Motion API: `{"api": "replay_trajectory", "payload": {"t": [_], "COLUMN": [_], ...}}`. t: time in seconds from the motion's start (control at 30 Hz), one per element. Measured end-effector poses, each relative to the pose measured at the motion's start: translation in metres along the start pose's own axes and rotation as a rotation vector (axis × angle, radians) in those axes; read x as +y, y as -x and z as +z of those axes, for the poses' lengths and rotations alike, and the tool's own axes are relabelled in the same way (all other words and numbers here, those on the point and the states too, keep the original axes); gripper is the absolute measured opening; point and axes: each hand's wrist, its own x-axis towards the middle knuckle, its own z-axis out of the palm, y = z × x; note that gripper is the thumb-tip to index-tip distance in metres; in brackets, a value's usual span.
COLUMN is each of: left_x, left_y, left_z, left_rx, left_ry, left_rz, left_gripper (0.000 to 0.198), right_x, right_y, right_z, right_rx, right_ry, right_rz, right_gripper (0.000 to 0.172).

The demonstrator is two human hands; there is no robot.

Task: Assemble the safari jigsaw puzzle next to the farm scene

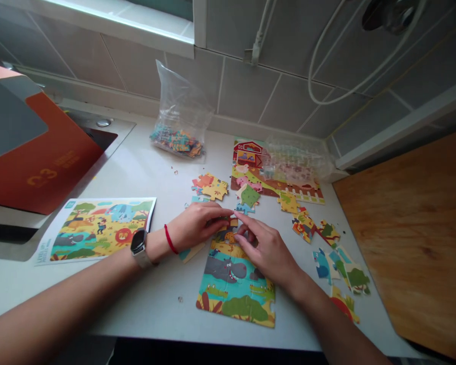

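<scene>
The partly joined jigsaw puzzle (pixel 233 284), with a grey hippo, green crocodiles and blue water, lies on the white counter in front of me. At its top edge is a puzzle piece (pixel 230 235) with a spotted yellow animal, partly covered by my fingers. My left hand (pixel 205 221) comes in from the left, its fingers closed at the piece's upper side. My right hand (pixel 268 248) pinches from the right, thumb on the piece and index fingertip meeting the left one. Loose pieces (pixel 215 187) and a green piece (pixel 248 196) lie just beyond my hands.
A printed picture sheet (pixel 99 228) lies left, near an orange box (pixel 41 152). Behind stand a plastic bag of pieces (pixel 180 137) and a farm puzzle (pixel 247 170) under clear plastic (pixel 294 159). Several loose pieces (pixel 341 268) lie right, beside a wooden board (pixel 414 233).
</scene>
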Motion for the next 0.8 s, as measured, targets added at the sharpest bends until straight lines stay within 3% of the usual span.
{"api": "replay_trajectory", "payload": {"t": [0.17, 0.43, 0.57, 0.8], "left_x": [-0.0006, -0.003, -0.0013, 0.0008], "left_y": [-0.0019, 0.0008, 0.0019, -0.0007], "left_z": [-0.0054, -0.0056, -0.0053, -0.0087], "left_rx": [-0.029, -0.096, -0.108, -0.154], "left_ry": [-0.052, -0.111, -0.15, -0.221], "left_rz": [0.031, -0.011, -0.018, 0.033], "left_gripper": [0.033, 0.032, 0.032, 0.029], "right_x": [0.0055, 0.0032, 0.0032, 0.0065], "right_y": [0.0017, 0.0017, 0.0033, 0.0044], "right_z": [0.0024, 0.0044, 0.0036, -0.0021], "right_rx": [0.009, -0.026, -0.021, -0.044], "right_ry": [0.035, 0.086, 0.091, 0.032], "right_rz": [-0.043, -0.113, -0.16, -0.12], "right_gripper": [0.042, 0.008, 0.009, 0.008]}}
